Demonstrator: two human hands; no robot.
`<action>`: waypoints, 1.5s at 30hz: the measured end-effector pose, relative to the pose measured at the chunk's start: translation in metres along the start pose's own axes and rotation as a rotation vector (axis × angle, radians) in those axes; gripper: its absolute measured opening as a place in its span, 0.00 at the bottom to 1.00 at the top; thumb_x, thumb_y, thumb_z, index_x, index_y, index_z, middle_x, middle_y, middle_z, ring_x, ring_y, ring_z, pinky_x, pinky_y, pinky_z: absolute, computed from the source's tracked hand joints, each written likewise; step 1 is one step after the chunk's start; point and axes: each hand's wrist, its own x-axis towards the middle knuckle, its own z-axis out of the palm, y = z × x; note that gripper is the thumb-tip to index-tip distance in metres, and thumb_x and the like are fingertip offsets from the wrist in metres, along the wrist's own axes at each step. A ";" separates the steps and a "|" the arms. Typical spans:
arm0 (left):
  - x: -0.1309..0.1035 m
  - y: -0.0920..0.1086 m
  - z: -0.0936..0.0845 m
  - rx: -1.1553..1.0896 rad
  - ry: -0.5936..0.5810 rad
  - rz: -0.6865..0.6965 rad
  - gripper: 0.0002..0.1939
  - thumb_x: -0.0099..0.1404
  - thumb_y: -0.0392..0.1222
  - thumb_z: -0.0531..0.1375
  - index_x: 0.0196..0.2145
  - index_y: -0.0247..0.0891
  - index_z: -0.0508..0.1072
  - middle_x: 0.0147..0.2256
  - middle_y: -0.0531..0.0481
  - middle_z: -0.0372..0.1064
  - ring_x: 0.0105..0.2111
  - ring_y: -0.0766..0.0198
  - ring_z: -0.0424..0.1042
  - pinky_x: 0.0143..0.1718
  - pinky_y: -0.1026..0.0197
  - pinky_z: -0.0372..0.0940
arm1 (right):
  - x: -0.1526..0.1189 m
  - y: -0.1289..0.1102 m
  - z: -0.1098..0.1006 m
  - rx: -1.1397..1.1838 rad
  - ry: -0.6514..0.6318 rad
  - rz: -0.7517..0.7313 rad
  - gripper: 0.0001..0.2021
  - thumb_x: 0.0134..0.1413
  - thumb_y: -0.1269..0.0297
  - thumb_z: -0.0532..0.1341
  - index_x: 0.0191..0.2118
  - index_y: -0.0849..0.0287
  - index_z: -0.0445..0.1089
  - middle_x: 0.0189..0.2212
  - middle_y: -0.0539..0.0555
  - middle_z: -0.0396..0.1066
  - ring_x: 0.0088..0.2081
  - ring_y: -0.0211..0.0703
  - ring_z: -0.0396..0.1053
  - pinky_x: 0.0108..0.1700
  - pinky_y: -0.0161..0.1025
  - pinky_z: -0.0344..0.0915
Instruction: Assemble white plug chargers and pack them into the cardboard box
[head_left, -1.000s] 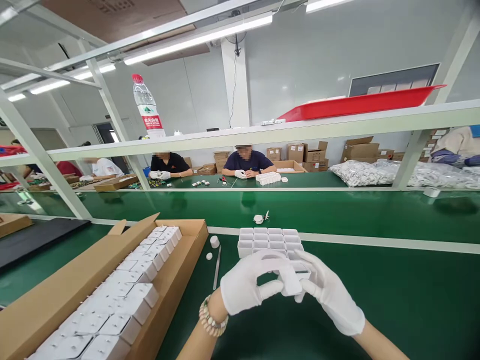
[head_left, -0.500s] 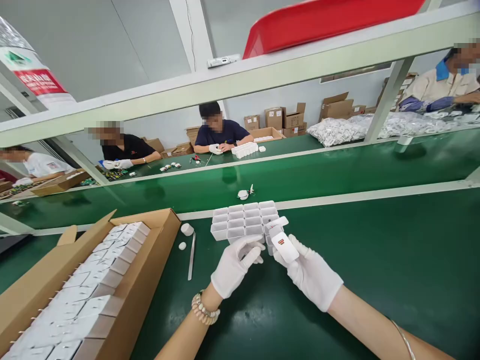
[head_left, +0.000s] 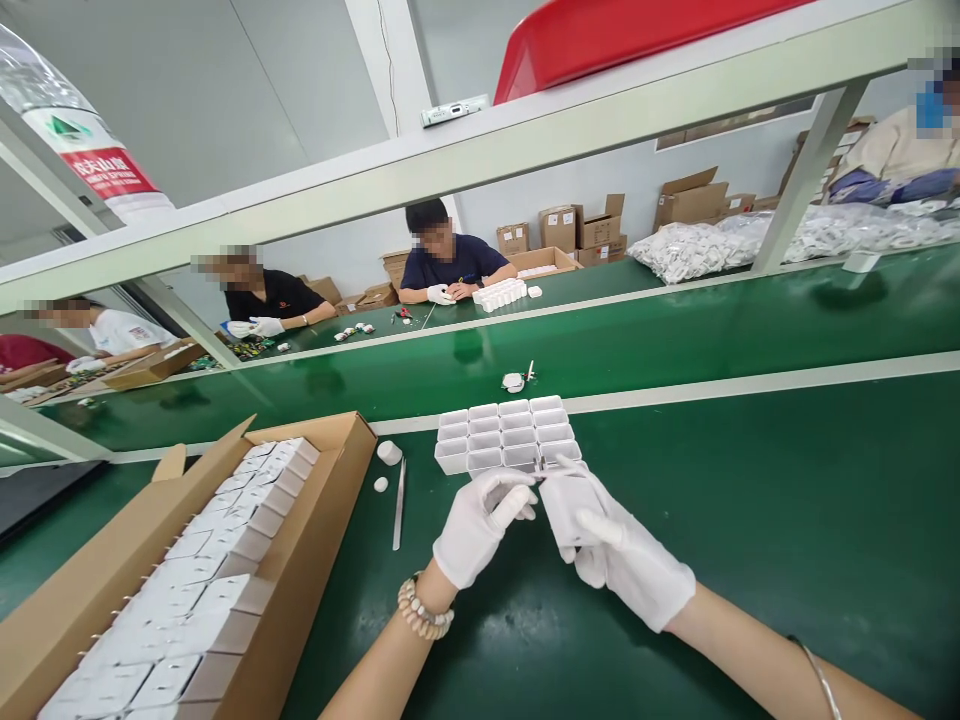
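My right hand (head_left: 630,550), white-gloved, is closed around a white plastic plug housing (head_left: 564,512). Small metal prongs (head_left: 539,466) show at the housing's upper end. My left hand (head_left: 484,525), also gloved, is curled with thumb and fingers drawn together right beside that end; whatever lies between its fingertips is hidden or too small to name. Just beyond both hands stand several open white plastic cases (head_left: 486,440) in rows on the green bench, the nearest partly covered by my hands.
At left, a long cardboard box (head_left: 341,500) holds rows of white plug housings (head_left: 225,590). Tweezers (head_left: 399,505) and two small white round pieces (head_left: 389,453) lie beside it. Behind the cases, a small white part (head_left: 513,382) rests on the green strip. Co-workers sit across the bench.
My right hand has turned the plug housing, so its marked face no longer shows and its prongs point toward my left hand. The whole view has shifted slightly.
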 end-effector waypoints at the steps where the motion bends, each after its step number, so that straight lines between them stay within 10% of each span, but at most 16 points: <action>1: 0.000 0.000 0.000 -0.003 0.011 0.014 0.10 0.64 0.45 0.58 0.35 0.35 0.69 0.30 0.52 0.68 0.28 0.69 0.69 0.34 0.63 0.67 | 0.000 0.001 0.000 -0.037 -0.006 0.009 0.38 0.53 0.60 0.65 0.64 0.45 0.43 0.25 0.47 0.68 0.25 0.35 0.63 0.19 0.26 0.52; 7: -0.003 0.008 -0.006 0.183 -0.082 0.168 0.08 0.62 0.40 0.60 0.40 0.38 0.69 0.38 0.49 0.67 0.37 0.66 0.67 0.42 0.61 0.65 | 0.002 0.007 -0.001 -0.311 -0.092 0.007 0.51 0.44 0.75 0.64 0.67 0.49 0.30 0.23 0.43 0.67 0.18 0.30 0.55 0.21 0.30 0.54; 12: -0.010 0.015 -0.013 0.329 -0.220 0.218 0.05 0.60 0.38 0.62 0.35 0.37 0.71 0.30 0.51 0.68 0.28 0.69 0.63 0.34 0.64 0.63 | 0.001 0.017 -0.005 -0.525 -0.057 -0.132 0.55 0.42 0.76 0.65 0.67 0.49 0.27 0.33 0.47 0.66 0.31 0.38 0.66 0.36 0.39 0.66; 21: -0.015 0.002 0.004 0.452 -0.107 0.253 0.19 0.59 0.51 0.61 0.21 0.35 0.63 0.19 0.56 0.58 0.20 0.73 0.54 0.22 0.67 0.52 | -0.004 0.027 -0.006 -0.925 -0.226 -0.207 0.53 0.47 0.76 0.58 0.64 0.58 0.13 0.16 0.36 0.54 0.23 0.35 0.57 0.41 0.40 0.64; 31: -0.012 0.010 0.002 0.375 -0.186 0.361 0.15 0.63 0.52 0.58 0.32 0.37 0.74 0.25 0.50 0.68 0.26 0.66 0.65 0.31 0.63 0.63 | -0.012 0.022 -0.005 -0.723 -0.179 -0.139 0.60 0.43 0.72 0.65 0.64 0.53 0.11 0.36 0.50 0.67 0.34 0.44 0.67 0.40 0.42 0.67; 45: -0.015 0.006 0.015 0.277 -0.107 0.404 0.11 0.61 0.46 0.62 0.25 0.39 0.76 0.26 0.48 0.72 0.29 0.63 0.69 0.33 0.59 0.65 | -0.007 0.035 -0.009 -0.434 -0.181 -0.163 0.61 0.40 0.74 0.66 0.65 0.51 0.15 0.34 0.49 0.62 0.35 0.43 0.63 0.39 0.43 0.63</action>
